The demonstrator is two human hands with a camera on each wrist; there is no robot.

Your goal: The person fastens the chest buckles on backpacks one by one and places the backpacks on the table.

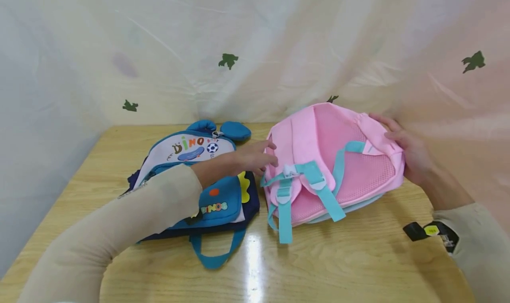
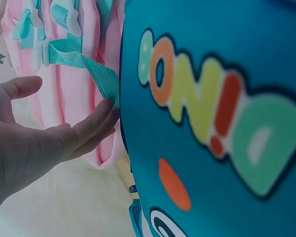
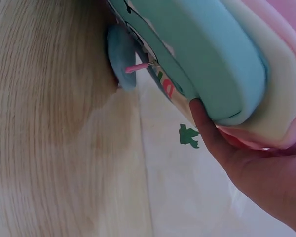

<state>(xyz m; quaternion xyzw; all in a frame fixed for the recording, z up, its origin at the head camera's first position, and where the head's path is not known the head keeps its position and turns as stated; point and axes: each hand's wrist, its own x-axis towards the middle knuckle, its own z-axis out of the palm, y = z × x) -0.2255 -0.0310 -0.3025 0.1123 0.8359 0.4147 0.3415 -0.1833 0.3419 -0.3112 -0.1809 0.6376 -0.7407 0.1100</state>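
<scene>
Curtain: a pale, leaf-printed curtain (image 1: 279,37) hung along the far side.
Counter: the wooden counter (image 1: 358,258) carried both bags, with bare wood at the near right.
Pink bag: the pink bag (image 1: 332,137) stood tilted on the right of the counter, its mesh back turned up and toward the near side, its pale green front facing away. The step in hand seemed to be settling how this bag sat.
Blue bag: the blue bag (image 1: 227,188) lay on the left, printed front up, just beside the pink one and partly under the left forearm.
Right hand: the right hand (image 1: 412,155) gripped the pink bag's right end, thumb against the green front.
Left hand: the left hand (image 1: 256,156) was at the pink bag's left edge, fingers loosely spread, gripping nothing; whether they touched the bag could not be told. The next move seemed to call for a firm hold there, clear of the straps.
Straps: teal straps (image 1: 328,203) trailed off the back toward the near side.
Loop: a blue loop (image 1: 215,261) lay at the blue bag's near edge.
Buckle: a white buckle (image 1: 290,170) sat among the straps.
</scene>
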